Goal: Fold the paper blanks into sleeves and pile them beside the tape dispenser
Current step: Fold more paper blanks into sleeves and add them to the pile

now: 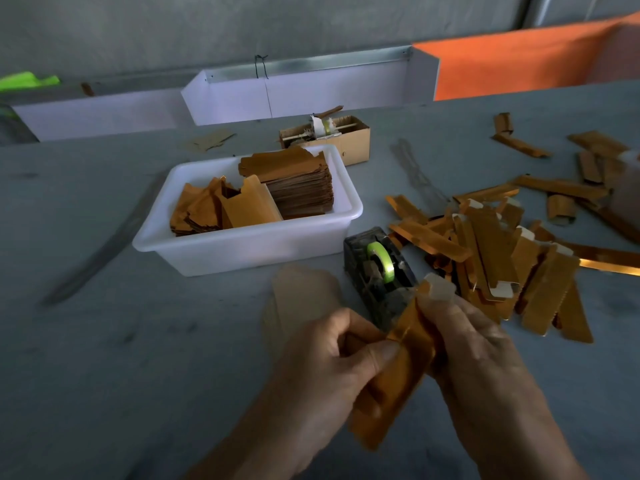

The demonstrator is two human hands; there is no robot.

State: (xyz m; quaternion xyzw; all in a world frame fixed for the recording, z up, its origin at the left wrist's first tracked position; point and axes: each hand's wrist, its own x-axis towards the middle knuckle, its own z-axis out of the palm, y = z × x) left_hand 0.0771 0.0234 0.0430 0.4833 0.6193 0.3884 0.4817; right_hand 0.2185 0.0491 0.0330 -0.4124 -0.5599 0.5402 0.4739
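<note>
Both hands low and close together, left hand (332, 355) and right hand (481, 358) with fingers curled, pinching.

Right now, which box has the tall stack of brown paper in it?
The white plastic tub, left of the tape dispenser. The small cardboard box behind it holds only scraps.

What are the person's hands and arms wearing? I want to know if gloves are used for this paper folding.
No gloves: the left hand and the right hand are both bare. No rings, watch or bands show on the fingers or wrists. Both forearms are bare too, with no sleeve visible down to the bottom edge of the picture.
</note>
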